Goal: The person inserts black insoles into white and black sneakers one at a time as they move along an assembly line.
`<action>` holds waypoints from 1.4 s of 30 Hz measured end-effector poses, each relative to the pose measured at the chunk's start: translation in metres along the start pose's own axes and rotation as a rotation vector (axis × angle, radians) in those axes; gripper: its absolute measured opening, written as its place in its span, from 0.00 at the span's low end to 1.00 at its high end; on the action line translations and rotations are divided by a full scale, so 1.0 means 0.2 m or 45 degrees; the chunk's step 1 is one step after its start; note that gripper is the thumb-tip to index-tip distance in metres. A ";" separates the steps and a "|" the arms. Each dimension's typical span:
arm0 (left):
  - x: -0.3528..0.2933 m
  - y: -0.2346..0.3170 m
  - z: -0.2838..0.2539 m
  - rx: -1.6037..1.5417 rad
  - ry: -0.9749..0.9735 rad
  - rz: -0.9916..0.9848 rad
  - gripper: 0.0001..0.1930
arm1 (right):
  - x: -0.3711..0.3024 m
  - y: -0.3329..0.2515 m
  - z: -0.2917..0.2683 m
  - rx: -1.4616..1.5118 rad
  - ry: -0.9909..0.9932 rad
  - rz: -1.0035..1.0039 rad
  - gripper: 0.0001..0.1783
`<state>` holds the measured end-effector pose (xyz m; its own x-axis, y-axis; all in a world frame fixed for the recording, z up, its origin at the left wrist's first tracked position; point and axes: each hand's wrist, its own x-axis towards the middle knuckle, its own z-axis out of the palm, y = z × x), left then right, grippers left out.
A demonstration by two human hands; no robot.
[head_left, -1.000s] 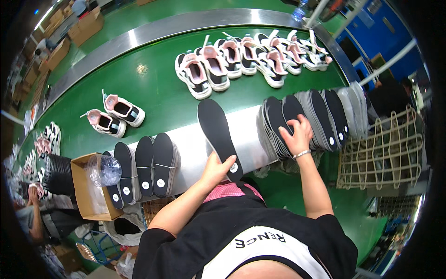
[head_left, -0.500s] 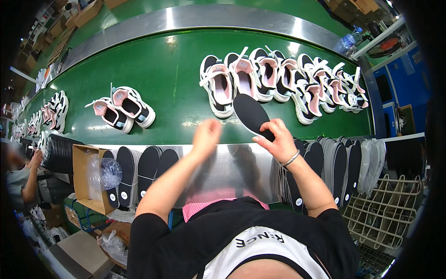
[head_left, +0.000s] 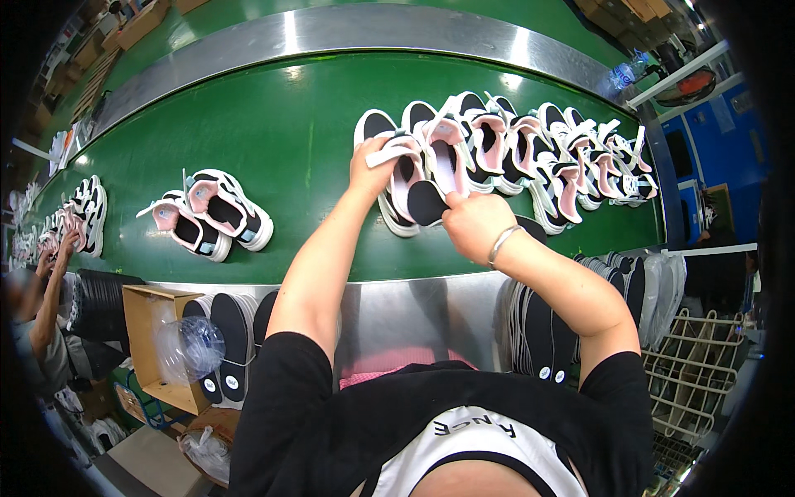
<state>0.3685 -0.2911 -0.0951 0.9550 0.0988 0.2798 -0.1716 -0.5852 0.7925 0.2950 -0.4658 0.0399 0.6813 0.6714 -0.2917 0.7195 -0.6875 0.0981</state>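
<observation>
Nearest, at six o'clock: a smooth brushed-steel ledge (head_left: 414, 306). At seven o'clock, flat black foam insoles (head_left: 230, 331) beside an open brown cardboard box (head_left: 145, 306) and a crumpled clear plastic bag (head_left: 189, 348). At four o'clock, a second fanned stack of thin black insoles (head_left: 542, 331), next to a white wire basket (head_left: 696, 381).

Farther out, just past centre, gripping with the right hand (head_left: 472, 225), fingers curled shut, the heel of a single black oval-ended insole (head_left: 426, 203), toe end already inside a white-and-pink mesh sneaker (head_left: 397, 178). Holding with the left hand (head_left: 370, 161), closed in a pinch, that sneaker's white tongue, pulled up toward eleven o'clock.

Probably best done so: keep the tongue lifted high so the mouth gapes; feed the insole toe-first and low, bowing the soft foam slightly; press the heel flat last, with no curled edge.

Beyond, on the matt green rubbery conveyor belt (head_left: 281, 141): a loose pair of matching sneakers (head_left: 211, 214) at nine o'clock, and a tight row of the same sneakers (head_left: 563, 153) toward two o'clock. At the far nine o'clock rim, another person's arm (head_left: 50, 290).
</observation>
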 end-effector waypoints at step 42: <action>-0.41 -0.05 0.03 -0.347 -0.029 -0.467 0.19 | 0.54 -0.20 0.49 -0.165 -0.381 0.004 0.23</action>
<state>0.2945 -0.2983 -0.1298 0.9691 0.2404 -0.0556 0.1243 -0.2811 0.9516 0.3268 -0.3921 -0.0884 0.6274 0.5449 -0.5563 0.7418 -0.6355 0.2141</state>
